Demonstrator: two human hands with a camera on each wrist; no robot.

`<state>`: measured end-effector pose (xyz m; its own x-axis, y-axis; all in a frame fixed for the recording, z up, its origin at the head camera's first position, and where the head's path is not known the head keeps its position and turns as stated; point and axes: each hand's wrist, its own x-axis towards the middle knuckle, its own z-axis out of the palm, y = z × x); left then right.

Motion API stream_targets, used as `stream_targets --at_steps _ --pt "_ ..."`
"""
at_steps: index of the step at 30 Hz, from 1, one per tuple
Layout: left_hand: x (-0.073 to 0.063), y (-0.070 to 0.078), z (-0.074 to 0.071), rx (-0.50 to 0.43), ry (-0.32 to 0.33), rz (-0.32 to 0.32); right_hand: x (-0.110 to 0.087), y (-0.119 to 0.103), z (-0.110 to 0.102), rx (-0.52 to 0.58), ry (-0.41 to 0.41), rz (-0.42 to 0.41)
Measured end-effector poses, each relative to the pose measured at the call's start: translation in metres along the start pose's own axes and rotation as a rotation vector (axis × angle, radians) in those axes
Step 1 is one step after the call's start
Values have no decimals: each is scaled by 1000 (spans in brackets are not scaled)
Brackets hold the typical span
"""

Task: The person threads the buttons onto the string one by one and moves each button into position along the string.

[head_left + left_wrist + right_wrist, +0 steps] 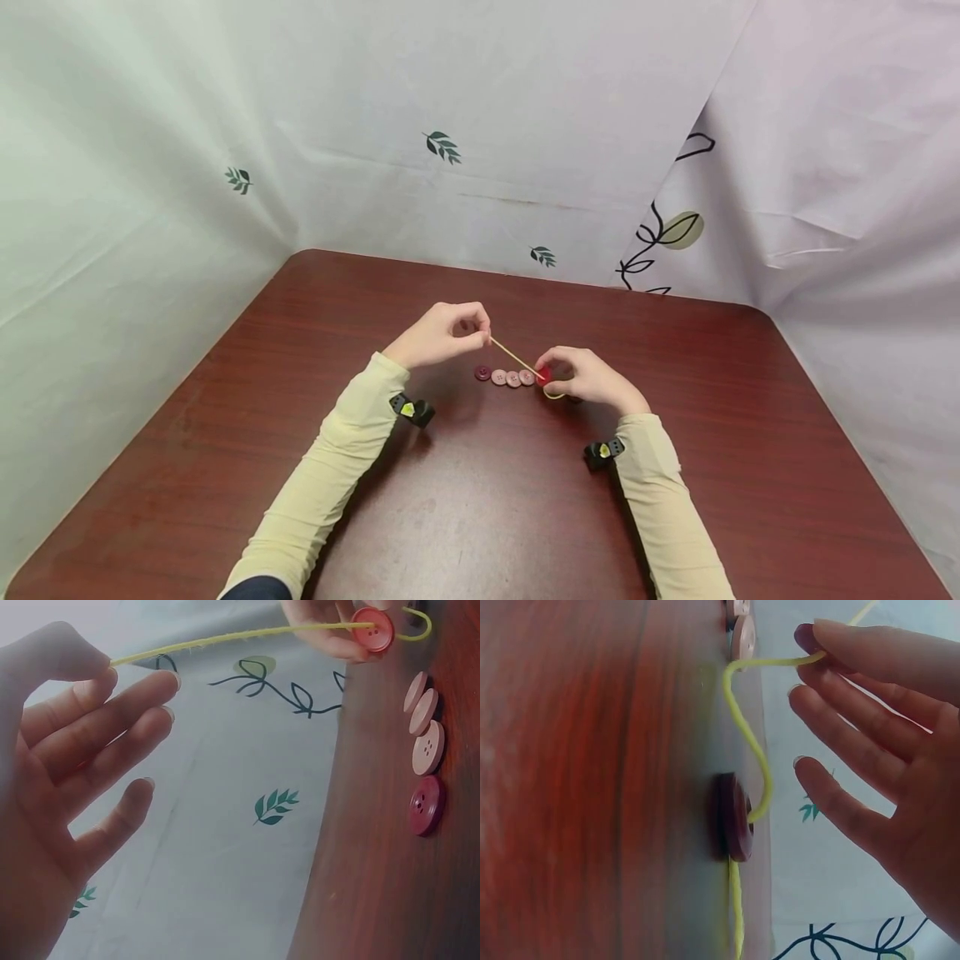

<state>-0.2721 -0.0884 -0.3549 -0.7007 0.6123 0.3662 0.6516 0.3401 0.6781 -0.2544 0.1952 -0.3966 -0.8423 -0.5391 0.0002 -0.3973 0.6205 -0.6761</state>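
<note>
With thumb and forefinger, my left hand pinches the end of a yellow string, pulled straight between both hands. My right hand holds a red button between its fingertips, and the string passes through it. Past this button the string curves slack to a dark button on the table, which it also runs through. Beside the right hand lie three pink buttons and a maroon button in a row. In the head view my right fingers partly cover the red button.
The hands work over a dark red-brown wooden table with rounded corners. White cloth with printed leaves hangs behind it and at both sides. Each wrist wears a black strap with a small camera.
</note>
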Motion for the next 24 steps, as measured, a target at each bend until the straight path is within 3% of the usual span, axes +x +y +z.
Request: stream_targets --at_steps 24 --pt "-3 0 -9 -30 96 1 -8 13 -11 -22 -34 78"
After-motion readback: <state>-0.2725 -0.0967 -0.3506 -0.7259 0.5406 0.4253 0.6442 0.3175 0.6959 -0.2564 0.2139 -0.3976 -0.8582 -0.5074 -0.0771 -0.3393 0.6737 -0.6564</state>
